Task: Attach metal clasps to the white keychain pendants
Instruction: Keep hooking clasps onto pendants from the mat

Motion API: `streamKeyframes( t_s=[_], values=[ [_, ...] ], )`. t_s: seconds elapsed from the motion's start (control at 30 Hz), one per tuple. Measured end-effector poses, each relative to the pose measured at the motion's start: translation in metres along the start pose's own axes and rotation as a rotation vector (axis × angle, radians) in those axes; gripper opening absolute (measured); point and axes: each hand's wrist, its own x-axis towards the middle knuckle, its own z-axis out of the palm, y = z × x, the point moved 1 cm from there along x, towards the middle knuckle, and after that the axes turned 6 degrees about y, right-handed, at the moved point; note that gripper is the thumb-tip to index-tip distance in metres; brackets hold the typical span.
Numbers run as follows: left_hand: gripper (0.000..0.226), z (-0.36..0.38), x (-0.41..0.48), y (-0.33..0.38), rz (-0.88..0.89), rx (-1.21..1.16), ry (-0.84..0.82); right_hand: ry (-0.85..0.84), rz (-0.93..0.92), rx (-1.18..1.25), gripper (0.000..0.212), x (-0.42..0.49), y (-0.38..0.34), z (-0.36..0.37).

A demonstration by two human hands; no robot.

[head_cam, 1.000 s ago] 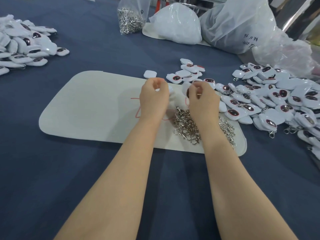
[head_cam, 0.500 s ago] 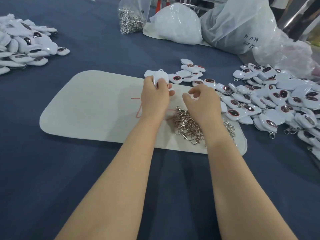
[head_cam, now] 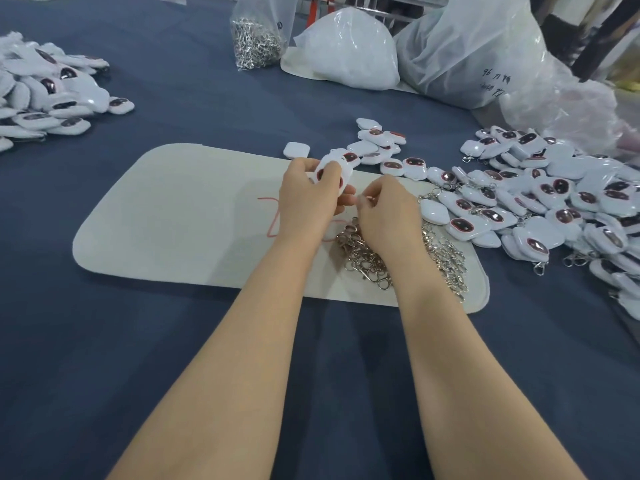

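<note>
My left hand [head_cam: 306, 199] grips a white keychain pendant [head_cam: 341, 171] with a dark red-rimmed window, tilted above the white mat [head_cam: 180, 220]. My right hand [head_cam: 388, 213] is just to its right, fingertips pinched together close to the pendant's lower edge; a small clasp seems held there, but it is mostly hidden. Under and right of my right hand lies a heap of loose metal clasps [head_cam: 367, 258] on the mat. A large spread of white pendants [head_cam: 540, 202] covers the table to the right.
Another pile of pendants [head_cam: 45, 95] lies at the far left. A clear bag of metal clasps [head_cam: 256, 39] and several white plastic bags [head_cam: 349, 53] stand at the back. The table has a dark blue cloth [head_cam: 104, 358].
My left hand has turned the pendant so its dark window faces up. My right hand has moved left until its fingertips meet the pendant.
</note>
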Motion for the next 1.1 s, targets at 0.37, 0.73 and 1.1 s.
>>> streamKeyframes(
  t_s=[0.37,0.73,1.1],
  values=[
    [0.022,0.0015,0.0006,-0.0016,0.136,0.172,-0.054,0.035,0.233,0.887,0.023,0.0033,-0.0048,-0.0074],
    [0.012,0.0021,-0.0015,-0.0024,0.174,0.316,-0.082,-0.015,0.106,0.834,0.019,0.0,-0.0103,-0.0074],
    [0.009,0.0014,-0.0003,-0.0014,0.212,0.321,-0.063,0.068,-0.057,0.593,0.019,-0.0007,-0.0105,-0.0019]
  ],
)
